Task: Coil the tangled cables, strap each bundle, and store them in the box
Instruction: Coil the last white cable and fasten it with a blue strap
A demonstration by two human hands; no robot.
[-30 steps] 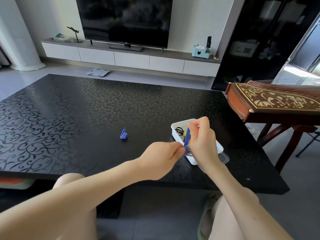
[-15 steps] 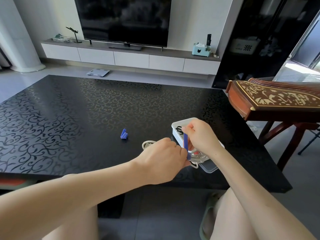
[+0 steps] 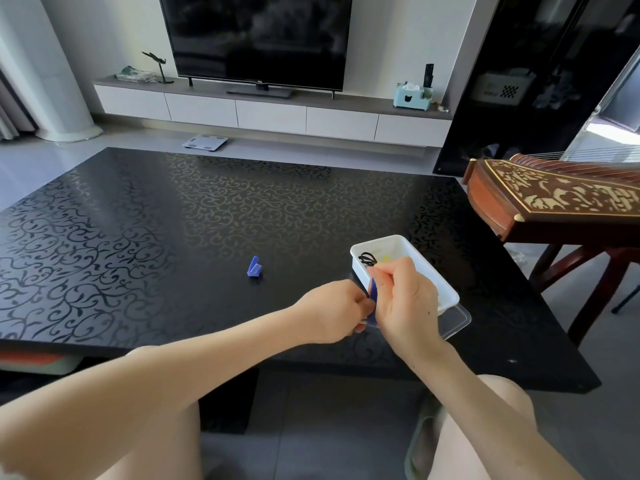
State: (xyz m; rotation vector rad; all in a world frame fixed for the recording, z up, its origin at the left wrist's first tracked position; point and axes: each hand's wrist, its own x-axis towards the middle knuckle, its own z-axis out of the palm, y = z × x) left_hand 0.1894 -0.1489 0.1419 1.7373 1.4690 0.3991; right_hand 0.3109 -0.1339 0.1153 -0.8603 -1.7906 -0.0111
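A blue strap (image 3: 373, 295) is held between the two hands, above the near part of the table (image 3: 173, 220) and just in front of the box (image 3: 381, 241). Its upper end is pinched by the thumb and fingertips of the right hand (image 3: 405, 303). Its lower end is enclosed by the curled fingers of the left hand (image 3: 332, 313).

The bundle being bound is almost wholly hidden inside that left fist. Only a pale sliver is seen beneath it, so the state of the coil cannot be told. The strap is judged to be drawn upward so that it can be wrapped round the bundle while the bundle is steadied by the other hand. The work is done beside the box, presumably so that the strapped bundle can be dropped in with a short move.

A black cable (image 3: 367, 259) and a yellow item (image 3: 385, 258) are already laid in the box. A clear lid (image 3: 459, 320) is tucked at its near end, away from the opening. A spare strap (image 3: 254, 267) is left well apart to the left, within reach, which suggests that another bundle is expected.
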